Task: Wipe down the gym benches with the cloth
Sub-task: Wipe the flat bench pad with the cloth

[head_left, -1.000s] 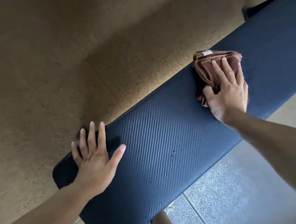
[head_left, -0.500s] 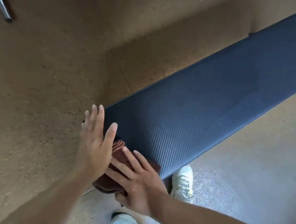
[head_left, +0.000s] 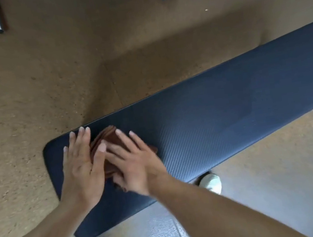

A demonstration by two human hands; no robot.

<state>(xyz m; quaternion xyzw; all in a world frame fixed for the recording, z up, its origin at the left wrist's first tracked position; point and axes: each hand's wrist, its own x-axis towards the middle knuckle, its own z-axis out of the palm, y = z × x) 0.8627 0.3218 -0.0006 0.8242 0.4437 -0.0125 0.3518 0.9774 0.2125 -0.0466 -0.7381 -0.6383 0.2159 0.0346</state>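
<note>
Even daylight, soft bench (head_left: 221,112) shadow on floor (head_left: 25,87), motion-blurred right hand (head_left: 135,162)

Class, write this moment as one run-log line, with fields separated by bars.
step: wiping bench | right hand: flat on brown cloth | left hand: flat on bench pad, thumb on cloth | place: near end of pad

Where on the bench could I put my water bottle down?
The bench pad lies bare from beside the right hand out to the picture's right edge. The left end is crowded: both hands, left hand too, press the brown cloth there.
</note>
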